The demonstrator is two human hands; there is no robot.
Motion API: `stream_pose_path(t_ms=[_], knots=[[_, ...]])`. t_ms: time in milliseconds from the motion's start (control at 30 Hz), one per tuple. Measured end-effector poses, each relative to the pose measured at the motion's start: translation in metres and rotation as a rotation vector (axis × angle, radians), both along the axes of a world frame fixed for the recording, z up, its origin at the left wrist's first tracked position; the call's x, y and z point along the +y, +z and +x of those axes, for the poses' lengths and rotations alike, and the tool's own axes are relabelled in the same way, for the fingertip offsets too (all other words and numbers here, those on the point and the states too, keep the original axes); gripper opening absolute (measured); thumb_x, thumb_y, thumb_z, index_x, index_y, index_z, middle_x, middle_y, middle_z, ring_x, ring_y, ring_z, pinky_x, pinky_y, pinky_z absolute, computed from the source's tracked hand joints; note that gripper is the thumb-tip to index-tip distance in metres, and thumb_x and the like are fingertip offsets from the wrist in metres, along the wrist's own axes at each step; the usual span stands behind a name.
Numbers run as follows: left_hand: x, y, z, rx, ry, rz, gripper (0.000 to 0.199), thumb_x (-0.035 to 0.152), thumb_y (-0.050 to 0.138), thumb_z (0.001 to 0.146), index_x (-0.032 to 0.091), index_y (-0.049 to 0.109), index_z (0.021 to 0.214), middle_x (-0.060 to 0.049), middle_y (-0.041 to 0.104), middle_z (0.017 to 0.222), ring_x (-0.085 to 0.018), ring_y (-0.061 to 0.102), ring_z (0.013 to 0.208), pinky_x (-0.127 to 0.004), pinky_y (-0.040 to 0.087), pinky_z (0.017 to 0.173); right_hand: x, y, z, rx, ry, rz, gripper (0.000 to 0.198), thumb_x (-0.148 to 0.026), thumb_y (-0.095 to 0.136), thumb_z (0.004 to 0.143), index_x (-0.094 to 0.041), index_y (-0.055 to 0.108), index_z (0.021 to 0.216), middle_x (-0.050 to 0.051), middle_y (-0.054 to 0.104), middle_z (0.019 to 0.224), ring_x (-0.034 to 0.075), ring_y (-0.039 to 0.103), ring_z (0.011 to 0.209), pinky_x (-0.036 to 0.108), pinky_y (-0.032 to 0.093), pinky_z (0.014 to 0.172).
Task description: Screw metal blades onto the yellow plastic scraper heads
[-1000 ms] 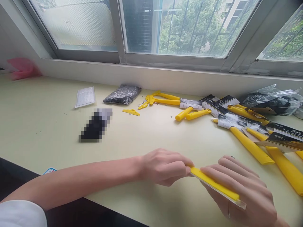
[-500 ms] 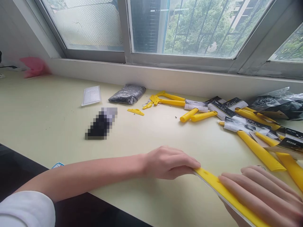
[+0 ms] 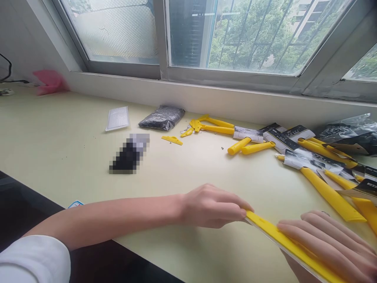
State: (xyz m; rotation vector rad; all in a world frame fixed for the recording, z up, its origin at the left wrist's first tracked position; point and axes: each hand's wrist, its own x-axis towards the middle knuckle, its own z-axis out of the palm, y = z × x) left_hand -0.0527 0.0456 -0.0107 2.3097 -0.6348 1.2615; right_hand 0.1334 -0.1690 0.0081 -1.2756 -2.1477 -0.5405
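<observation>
A long flat yellow plastic strip (image 3: 272, 231) with a pale lower edge runs slantwise above the front of the table. My left hand (image 3: 218, 206) pinches its far end between thumb and fingers. Further down its length, my right hand (image 3: 332, 243) is wrapped round the strip, fingers lying over the top face and the palm side partly hidden. The strip's near end runs out of view at the bottom. To the right of my right hand lie a yellow handle (image 3: 332, 194) and another yellow piece (image 3: 365, 212).
Yellow-handled tools in card sleeves (image 3: 249, 134) lie along the right back. A small yellow piece (image 3: 172, 140), a grey plastic bag (image 3: 161, 117), a clear tray (image 3: 118, 118) and a pixelated dark object (image 3: 129, 155) lie further left. Pink plastic (image 3: 50, 81) sits by the wall.
The view has shifted slightly, so things on the table appear a little further right. Both hands keep the same hold on the yellow strip.
</observation>
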Motion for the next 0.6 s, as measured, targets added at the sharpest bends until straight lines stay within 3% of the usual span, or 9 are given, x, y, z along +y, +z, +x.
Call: stream_pose_path(t_ms=[133, 300, 500, 600], knots=[[0.002, -0.001, -0.001, 0.013, 0.028, 0.065, 0.015, 0.014, 0.057, 0.093, 0.017, 0.062, 0.079, -0.004, 0.077, 0.101, -0.007, 0.07, 0.071, -0.018, 0.054, 0.062, -0.005, -0.008, 0.007, -0.047, -0.021, 0.039, 0.041, -0.011, 0.07, 0.077, -0.01, 0.067, 0.118, 0.012, 0.067, 0.093, 0.027, 0.064, 0.076, 0.044, 0.053, 0.069], [0.002, 0.0, 0.001, -0.045, 0.052, 0.049, 0.019, 0.019, 0.059, 0.094, 0.018, 0.061, 0.075, -0.002, 0.078, 0.098, -0.006, 0.069, 0.07, -0.016, 0.051, 0.06, -0.005, -0.014, 0.01, -0.019, -0.019, 0.004, 0.051, -0.012, 0.072, 0.074, -0.011, 0.065, 0.124, 0.012, 0.068, 0.096, 0.028, 0.064, 0.082, 0.043, 0.054, 0.069], [-0.002, 0.004, 0.004, -0.07, 0.004, -0.03, 0.016, 0.025, 0.06, 0.095, 0.017, 0.06, 0.081, -0.001, 0.079, 0.091, -0.006, 0.069, 0.065, -0.015, 0.052, 0.059, -0.003, -0.01, 0.005, -0.012, 0.015, -0.009, 0.05, -0.008, 0.07, 0.073, -0.01, 0.065, 0.123, 0.015, 0.066, 0.095, 0.029, 0.061, 0.083, 0.044, 0.052, 0.071], [-0.004, 0.005, 0.005, -0.007, -0.031, -0.058, 0.012, 0.027, 0.064, 0.093, 0.016, 0.063, 0.095, -0.001, 0.079, 0.089, -0.008, 0.072, 0.071, -0.016, 0.054, 0.065, 0.003, -0.001, -0.007, 0.044, 0.019, -0.029, 0.05, -0.003, 0.069, 0.071, -0.008, 0.063, 0.121, 0.012, 0.063, 0.087, 0.023, 0.056, 0.075, 0.039, 0.049, 0.063]])
